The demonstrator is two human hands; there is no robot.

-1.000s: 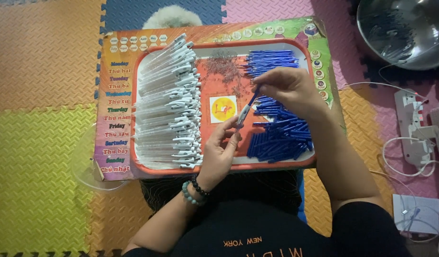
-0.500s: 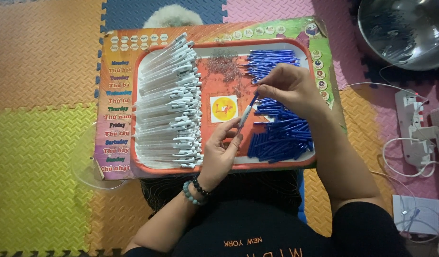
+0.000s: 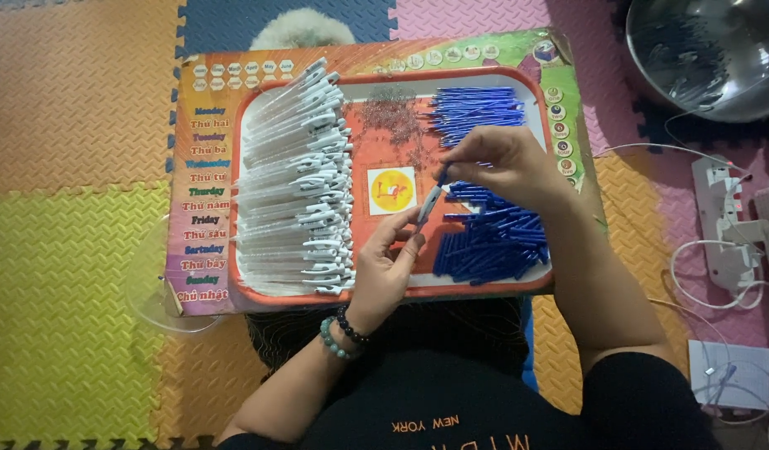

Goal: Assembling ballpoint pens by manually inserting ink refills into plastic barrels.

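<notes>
My left hand [image 3: 386,267] pinches the lower end of a white pen barrel [image 3: 429,204] above the orange tray [image 3: 451,287]. My right hand [image 3: 505,162] holds a blue refill [image 3: 442,174] at the barrel's upper end, the two parts touching. A stack of white pen barrels [image 3: 294,179] fills the tray's left half. A heap of blue refills [image 3: 493,242] lies on the right side, partly under my right hand, and more blue refills [image 3: 476,108] lie at the top right. A patch of small metal springs [image 3: 393,117] is scattered at top centre.
The tray rests on a colourful printed board [image 3: 203,200] laid on foam floor mats [image 3: 68,208]. A metal bowl [image 3: 709,54] sits at top right. A white power strip with cables [image 3: 722,225] lies to the right. A clear plastic lid [image 3: 151,287] pokes out under the board's left edge.
The blue refill has gone further down into the white barrel as my right hand moved closer to my left. Both hands stay over the tray's middle.
</notes>
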